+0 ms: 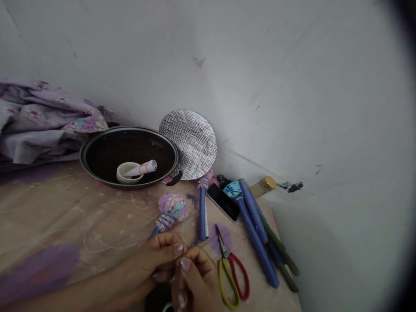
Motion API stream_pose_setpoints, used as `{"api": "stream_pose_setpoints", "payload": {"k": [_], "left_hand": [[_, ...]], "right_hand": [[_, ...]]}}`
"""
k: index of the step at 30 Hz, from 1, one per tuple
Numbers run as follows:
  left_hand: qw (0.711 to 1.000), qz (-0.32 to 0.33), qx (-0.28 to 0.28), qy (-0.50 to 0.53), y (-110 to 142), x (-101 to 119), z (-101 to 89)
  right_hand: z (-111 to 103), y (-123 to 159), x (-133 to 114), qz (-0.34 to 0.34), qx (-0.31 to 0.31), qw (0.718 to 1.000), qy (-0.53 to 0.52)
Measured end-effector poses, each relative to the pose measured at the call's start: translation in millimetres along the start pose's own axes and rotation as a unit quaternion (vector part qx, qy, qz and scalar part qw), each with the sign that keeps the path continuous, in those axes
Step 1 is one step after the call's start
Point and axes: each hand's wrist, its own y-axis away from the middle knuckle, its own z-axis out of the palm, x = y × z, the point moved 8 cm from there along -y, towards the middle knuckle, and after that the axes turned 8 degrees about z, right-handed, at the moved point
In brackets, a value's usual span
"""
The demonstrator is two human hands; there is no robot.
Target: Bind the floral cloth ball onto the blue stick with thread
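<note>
Near the front edge of the picture my left hand [164, 258] and my right hand [198, 279] meet, thumbs and fingertips pinched together. What they pinch is too small to make out. Just behind my left hand lies a stick with a round head of flowered cloth [173, 206], tied at its neck; the hand covers part of its blue handle. Scissors [229, 268] with one yellow and one red handle rest to the right of my right hand. Under the hands shows a dark round object [158, 298], mostly hidden.
Behind are a black pan [107, 180] holding a small white bowl [121, 177] with a rolled white piece, and a silvery disc [191, 143] against the wall. A phone [224, 202], blue-wrapped sticks [260, 247] and a gold-capped jar [269, 183] lie right. Bunched cloth [42, 117] lies left.
</note>
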Motion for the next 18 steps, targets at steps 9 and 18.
{"api": "stream_pose_setpoints", "payload": {"k": [9,18], "left_hand": [[0.998,-0.020,0.059,0.030,15.3,30.2,26.0],[0.998,-0.011,0.057,0.020,12.1,24.3,16.2]], "right_hand": [[3.9,-0.9,-11.2,0.012,-0.022,1.000,-0.007],[9.2,0.6,-19.7,0.030,-0.043,0.998,-0.024]]}}
